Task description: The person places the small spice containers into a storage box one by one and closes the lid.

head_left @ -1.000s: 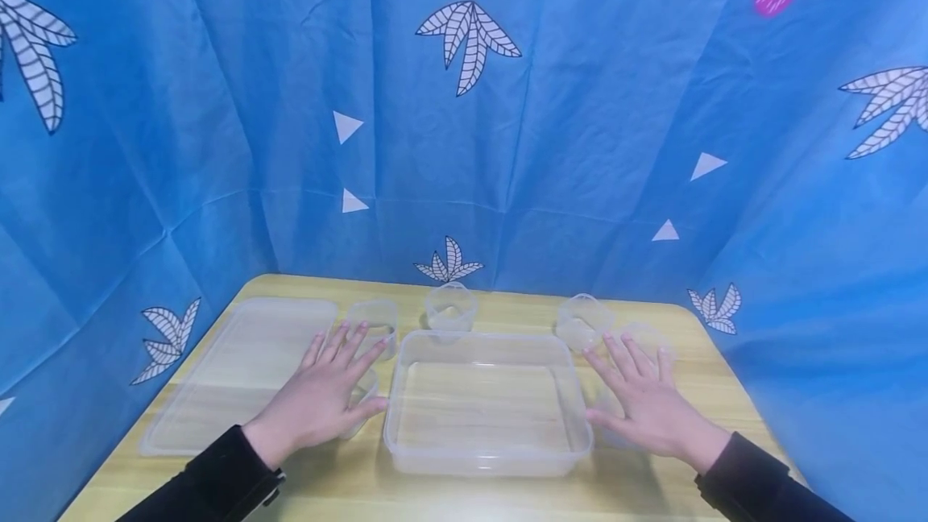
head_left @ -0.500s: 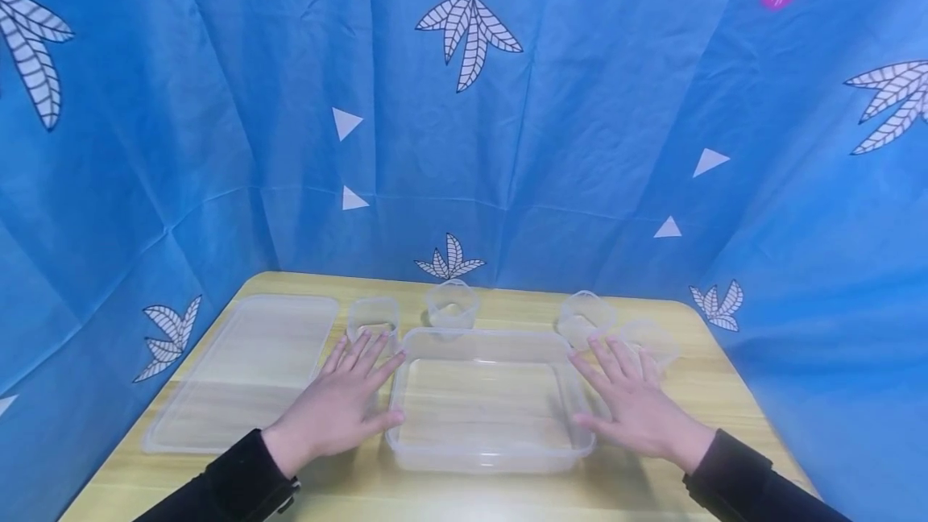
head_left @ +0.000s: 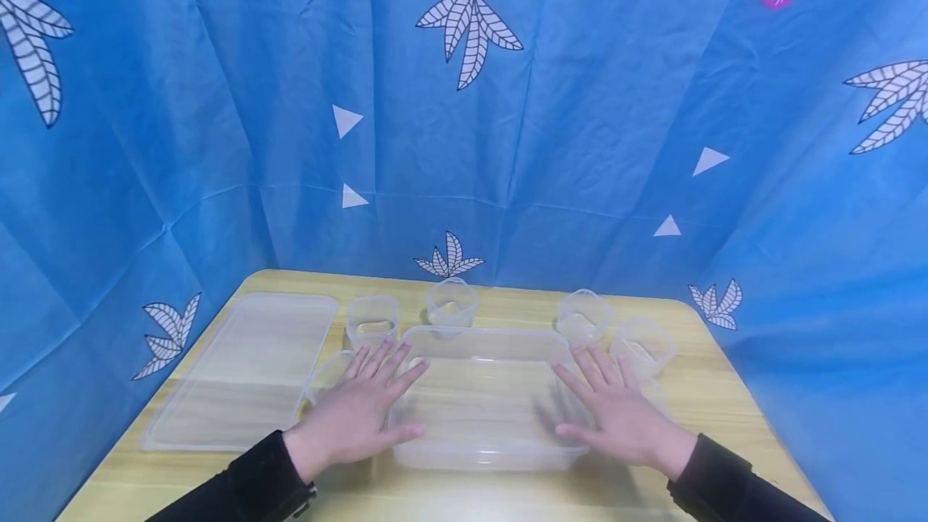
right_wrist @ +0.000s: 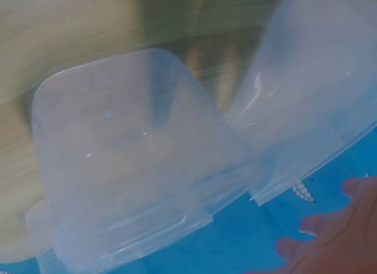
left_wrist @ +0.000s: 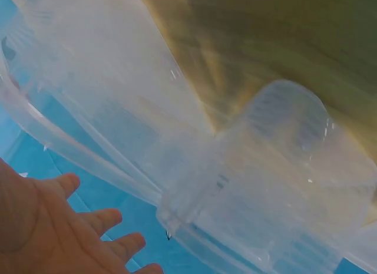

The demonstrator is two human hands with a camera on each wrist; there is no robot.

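Observation:
A large clear rectangular plastic container [head_left: 486, 459] sits uncovered in the middle of the table. My left hand [head_left: 355, 413], fingers spread, is over its left side and holds nothing. Over the right side is my right hand [head_left: 623, 417], likewise spread with nothing in it. In the left wrist view, a gap shows between the left hand [left_wrist: 53, 227] and the rim of the large container [left_wrist: 106, 121]. A small clear tub [right_wrist: 135, 144] lies near the right hand [right_wrist: 339, 238] in the right wrist view. Each hand partly hides another small tub beside the large container.
A flat translucent lid [head_left: 239, 377] lies at the left of the wooden table [head_left: 507, 502]. Behind the large container stand small clear tubs [head_left: 451, 304], with another small tub [head_left: 644, 345] towards the right. A blue patterned curtain [head_left: 435, 143] surrounds the table's back and sides.
Both hands have moved inward, the left to the right and the right to the left, from beside the large container to over its sides. The containers and lid stay in place.

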